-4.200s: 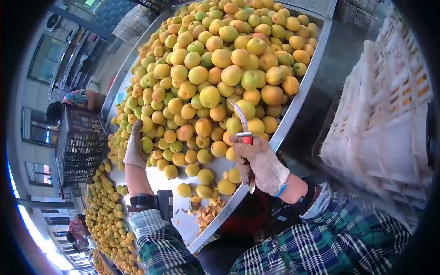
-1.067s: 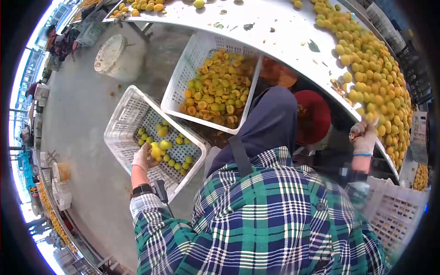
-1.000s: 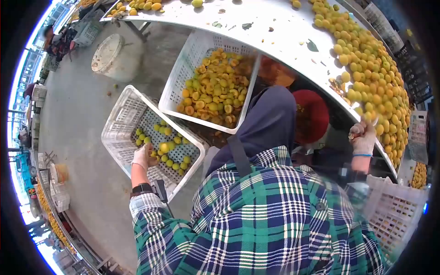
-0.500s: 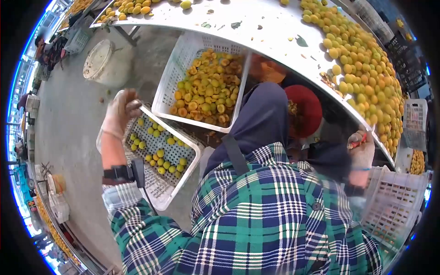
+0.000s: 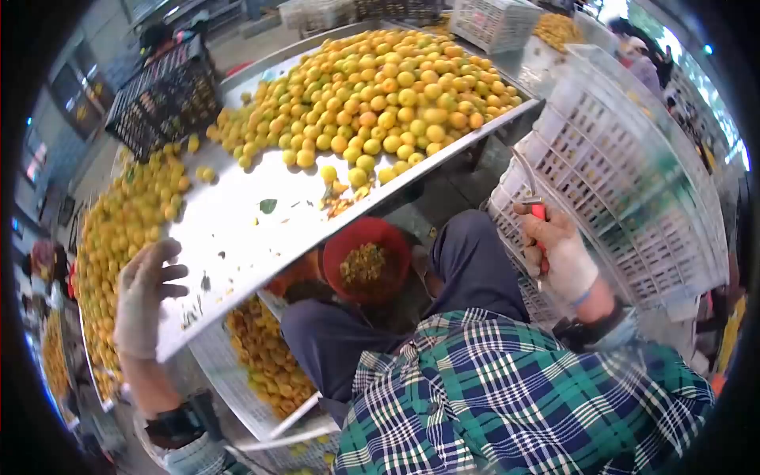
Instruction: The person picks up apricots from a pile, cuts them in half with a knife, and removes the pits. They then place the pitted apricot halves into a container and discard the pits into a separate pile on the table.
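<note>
Left hand (image 5: 142, 297) has swung up, open at the shiny steel desk (image 5: 237, 229) edge; right hand (image 5: 558, 253) clasps the seemingly light, stiff curved red-handled knife (image 5: 529, 186) by its handle.

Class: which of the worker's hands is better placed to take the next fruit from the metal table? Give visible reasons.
Left. The left hand, empty with fingers spread, is at the edge of the metal table, beside the fruit. The right hand grips a red-handled knife over by the white crates.

Metal table (image 5: 237, 237) heaped with yellow fruit (image 5: 380, 95).
</note>
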`<action>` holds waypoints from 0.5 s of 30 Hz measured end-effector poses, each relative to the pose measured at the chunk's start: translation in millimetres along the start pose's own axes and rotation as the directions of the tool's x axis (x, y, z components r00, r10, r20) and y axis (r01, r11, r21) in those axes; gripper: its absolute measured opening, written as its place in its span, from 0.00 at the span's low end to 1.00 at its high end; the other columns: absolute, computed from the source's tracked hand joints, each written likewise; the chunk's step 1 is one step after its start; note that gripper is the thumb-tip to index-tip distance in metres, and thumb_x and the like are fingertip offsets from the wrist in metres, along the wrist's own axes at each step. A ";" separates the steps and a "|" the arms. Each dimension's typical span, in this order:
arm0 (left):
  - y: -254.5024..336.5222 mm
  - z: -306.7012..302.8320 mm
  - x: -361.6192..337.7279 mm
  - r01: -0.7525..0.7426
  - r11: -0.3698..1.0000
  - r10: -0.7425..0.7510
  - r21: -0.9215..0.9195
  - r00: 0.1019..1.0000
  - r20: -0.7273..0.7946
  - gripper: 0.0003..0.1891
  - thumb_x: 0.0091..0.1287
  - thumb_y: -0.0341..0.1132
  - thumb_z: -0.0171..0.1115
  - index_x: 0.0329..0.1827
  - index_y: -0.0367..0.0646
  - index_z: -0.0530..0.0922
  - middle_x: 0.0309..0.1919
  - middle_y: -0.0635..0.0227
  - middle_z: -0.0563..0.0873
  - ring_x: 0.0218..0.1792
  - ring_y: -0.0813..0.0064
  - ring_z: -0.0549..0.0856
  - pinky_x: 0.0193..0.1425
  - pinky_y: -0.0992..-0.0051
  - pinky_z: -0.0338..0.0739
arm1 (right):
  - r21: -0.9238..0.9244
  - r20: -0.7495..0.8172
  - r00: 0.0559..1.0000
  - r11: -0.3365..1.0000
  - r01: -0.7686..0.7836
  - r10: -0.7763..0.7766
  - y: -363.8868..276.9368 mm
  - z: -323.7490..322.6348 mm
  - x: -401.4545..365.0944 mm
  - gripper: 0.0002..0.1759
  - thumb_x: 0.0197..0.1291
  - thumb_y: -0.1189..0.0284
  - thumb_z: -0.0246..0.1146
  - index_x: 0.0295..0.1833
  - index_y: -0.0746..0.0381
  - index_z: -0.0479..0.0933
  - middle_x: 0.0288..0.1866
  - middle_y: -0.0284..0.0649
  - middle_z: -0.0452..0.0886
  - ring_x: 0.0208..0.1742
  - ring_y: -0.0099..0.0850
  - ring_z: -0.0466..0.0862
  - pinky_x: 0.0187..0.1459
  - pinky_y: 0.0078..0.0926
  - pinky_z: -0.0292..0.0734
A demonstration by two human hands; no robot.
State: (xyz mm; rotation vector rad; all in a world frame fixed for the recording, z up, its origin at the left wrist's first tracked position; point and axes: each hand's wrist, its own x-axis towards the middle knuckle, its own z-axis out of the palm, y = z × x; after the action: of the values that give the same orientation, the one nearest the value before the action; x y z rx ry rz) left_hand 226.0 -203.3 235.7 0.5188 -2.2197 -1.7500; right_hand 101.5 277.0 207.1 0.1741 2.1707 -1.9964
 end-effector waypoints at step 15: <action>-117.0 221.0 131.2 0.204 0.957 -0.177 -0.208 0.974 0.138 0.21 0.69 0.43 0.58 0.57 0.35 0.77 0.45 0.59 0.84 0.39 0.66 0.86 0.37 0.70 0.85 | 0.705 0.109 0.992 0.709 -0.033 -0.061 -1.1 120.3 203.6 0.12 0.69 0.63 0.57 0.50 0.59 0.73 0.22 0.31 0.71 0.13 0.22 0.69 0.14 0.21 0.61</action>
State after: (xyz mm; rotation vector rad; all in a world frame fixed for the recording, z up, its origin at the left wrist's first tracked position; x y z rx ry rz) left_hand 28.2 -91.1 68.3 0.6099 -2.0717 -2.1468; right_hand -90.4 149.0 154.9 0.1252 1.2164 -2.6660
